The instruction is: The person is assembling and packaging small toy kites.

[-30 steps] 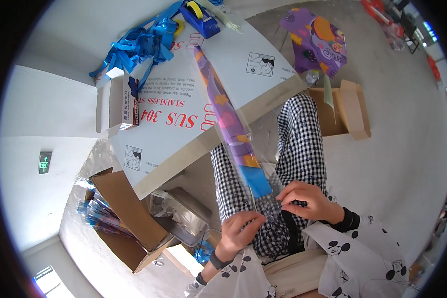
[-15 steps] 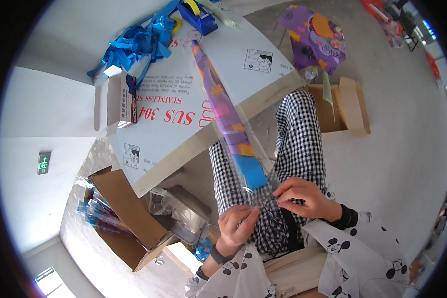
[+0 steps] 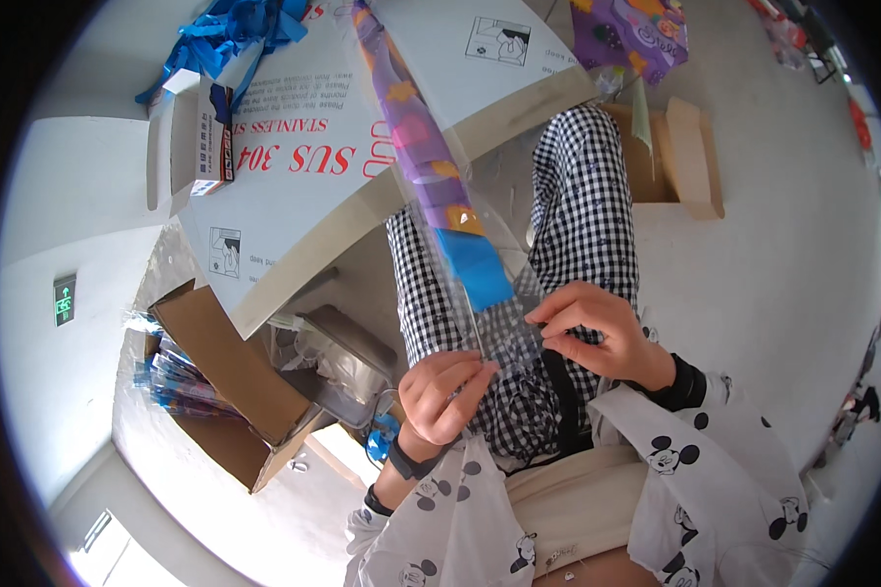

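A long clear plastic bag (image 3: 515,328) slants from the table down over my lap. Inside it lies a narrow, folded purple printed sheet (image 3: 421,147) with orange patches and a plain blue lower end (image 3: 475,269). My left hand (image 3: 442,396) is closed, its thumb and fingers pinching the left corner of the bag's near end. On the opposite side, my right hand (image 3: 597,331) has its fingertips together at the bag's right edge. The thin film between those right fingertips is hard to make out. Both hands are below the blue end, over my checked trousers.
The table's pale printed cover (image 3: 313,108) carries blue strips (image 3: 230,44) and a small white box (image 3: 201,132). An open cardboard box (image 3: 230,367) with bagged items stands at left, beside a grey bin (image 3: 347,342). Another carton (image 3: 680,157) and a purple printed sheet (image 3: 631,37) are at right.
The whole view has shifted, so table and boxes sit higher in the picture. Both hands keep nearly the same hold at the bag's near end.
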`<state>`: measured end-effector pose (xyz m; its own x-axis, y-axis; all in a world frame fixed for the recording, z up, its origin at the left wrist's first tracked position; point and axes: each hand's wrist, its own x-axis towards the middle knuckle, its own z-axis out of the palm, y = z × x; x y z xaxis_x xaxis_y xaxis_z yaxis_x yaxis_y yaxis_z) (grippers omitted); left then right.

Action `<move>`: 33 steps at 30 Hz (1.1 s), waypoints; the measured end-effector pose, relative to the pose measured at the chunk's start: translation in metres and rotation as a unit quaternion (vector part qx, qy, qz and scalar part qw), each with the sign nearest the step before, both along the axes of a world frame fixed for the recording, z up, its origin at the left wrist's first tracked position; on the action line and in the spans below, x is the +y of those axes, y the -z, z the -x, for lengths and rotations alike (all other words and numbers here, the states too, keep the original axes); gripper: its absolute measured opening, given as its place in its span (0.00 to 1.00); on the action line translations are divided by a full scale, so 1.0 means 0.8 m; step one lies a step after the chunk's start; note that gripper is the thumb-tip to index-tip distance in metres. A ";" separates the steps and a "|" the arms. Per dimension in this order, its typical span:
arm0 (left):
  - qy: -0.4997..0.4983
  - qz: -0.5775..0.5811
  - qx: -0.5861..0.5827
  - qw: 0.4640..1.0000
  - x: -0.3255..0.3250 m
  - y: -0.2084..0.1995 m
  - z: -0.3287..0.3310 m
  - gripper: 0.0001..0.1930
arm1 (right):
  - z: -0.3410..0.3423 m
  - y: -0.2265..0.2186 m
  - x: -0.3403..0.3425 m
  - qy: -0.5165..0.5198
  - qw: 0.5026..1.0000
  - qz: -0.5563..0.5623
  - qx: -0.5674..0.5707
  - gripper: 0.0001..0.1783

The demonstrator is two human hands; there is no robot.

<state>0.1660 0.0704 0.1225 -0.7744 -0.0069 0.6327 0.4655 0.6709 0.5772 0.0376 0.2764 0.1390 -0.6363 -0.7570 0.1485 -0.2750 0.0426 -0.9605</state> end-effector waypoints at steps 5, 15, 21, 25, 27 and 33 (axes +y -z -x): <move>0.031 -0.045 0.013 0.998 0.004 0.003 0.000 0.16 | -0.002 0.000 0.001 0.004 1.000 0.010 0.007 0.09; -0.040 -0.170 -0.092 0.980 0.020 -0.003 -0.003 0.13 | -0.008 0.011 0.001 0.023 0.999 0.003 -0.023 0.08; -0.168 -0.478 -0.336 0.794 0.035 -0.020 0.002 0.10 | -0.018 0.015 -0.008 0.104 0.975 0.005 -0.196 0.08; -0.179 -0.544 -0.380 0.726 0.032 -0.015 0.006 0.11 | -0.020 0.021 -0.011 0.121 0.960 -0.016 -0.250 0.11; -0.175 -0.599 -0.353 0.698 0.032 -0.007 0.004 0.13 | -0.019 0.023 -0.014 0.121 0.953 -0.019 -0.277 0.12; -0.180 -0.655 -0.413 0.606 0.026 -0.001 0.012 0.10 | -0.015 0.023 -0.020 0.152 0.911 -0.009 -0.382 0.21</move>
<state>0.1565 0.0908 0.1233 -0.6222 -0.3468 -0.7019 -0.3864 -0.6437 0.6606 0.0496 0.2601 0.1209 -0.7291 -0.5266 -0.4371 0.5017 0.0232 -0.8647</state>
